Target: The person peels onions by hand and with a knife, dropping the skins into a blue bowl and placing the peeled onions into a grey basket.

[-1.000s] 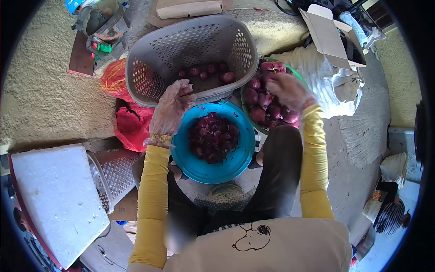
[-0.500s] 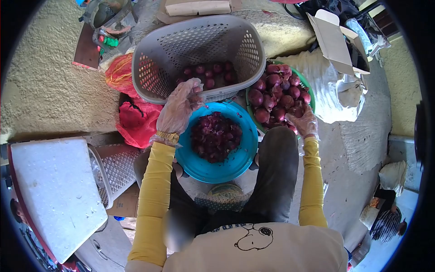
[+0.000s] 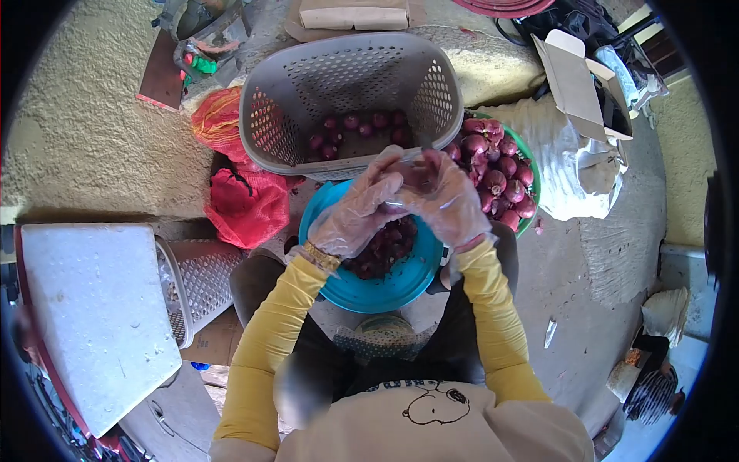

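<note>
My left hand and my right hand, both in clear plastic gloves, meet above a blue basin. Between their closed fingers is a red onion, mostly covered by the gloves. Dark red peels lie in the basin below. Behind the hands, a grey perforated basket has several onions on its bottom. To the right, a green basin is heaped with red onions.
Red mesh bags lie left of the grey basket. A white board and a second basket are at the left. At the right are a white sack, an open carton and a distant person.
My right hand has left the green basin and come to the middle. My left hand has moved right to meet it, with an onion now between them. The view has shifted slightly.
</note>
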Action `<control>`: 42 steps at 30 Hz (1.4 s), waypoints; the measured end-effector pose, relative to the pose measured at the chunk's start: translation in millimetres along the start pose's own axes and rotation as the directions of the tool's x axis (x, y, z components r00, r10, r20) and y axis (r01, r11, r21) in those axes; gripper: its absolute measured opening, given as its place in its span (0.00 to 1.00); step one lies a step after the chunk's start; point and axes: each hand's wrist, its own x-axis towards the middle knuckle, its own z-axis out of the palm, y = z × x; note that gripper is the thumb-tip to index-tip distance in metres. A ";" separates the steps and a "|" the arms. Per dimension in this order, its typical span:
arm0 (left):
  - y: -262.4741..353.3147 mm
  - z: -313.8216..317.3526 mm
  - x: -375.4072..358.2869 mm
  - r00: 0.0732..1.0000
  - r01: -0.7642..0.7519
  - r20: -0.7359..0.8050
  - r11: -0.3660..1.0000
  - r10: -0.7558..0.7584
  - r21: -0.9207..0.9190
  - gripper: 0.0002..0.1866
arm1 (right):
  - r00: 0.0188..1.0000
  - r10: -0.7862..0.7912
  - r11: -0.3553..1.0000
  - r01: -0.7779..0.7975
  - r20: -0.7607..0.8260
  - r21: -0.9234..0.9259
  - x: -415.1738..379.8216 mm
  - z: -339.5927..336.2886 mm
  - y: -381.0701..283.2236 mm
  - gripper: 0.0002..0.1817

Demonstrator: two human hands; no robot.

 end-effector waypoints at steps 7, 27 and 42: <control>3.5 -25.4 -7.6 0.951 -0.103 -0.301 0.992 0.075 -0.078 0.22 | 0.995 -0.097 0.964 0.094 0.000 0.249 -3.0 22.9 5.3 0.26; 20.3 -55.8 -8.7 0.950 -0.206 -0.298 0.898 0.089 -0.389 0.31 | 0.783 0.232 0.274 -0.622 0.577 0.734 -14.0 18.9 22.4 0.21; 23.6 -58.3 -4.5 0.959 -0.238 -0.244 0.885 0.148 -0.401 0.24 | 0.814 0.180 0.342 -0.578 0.552 0.741 -13.5 17.2 18.6 0.17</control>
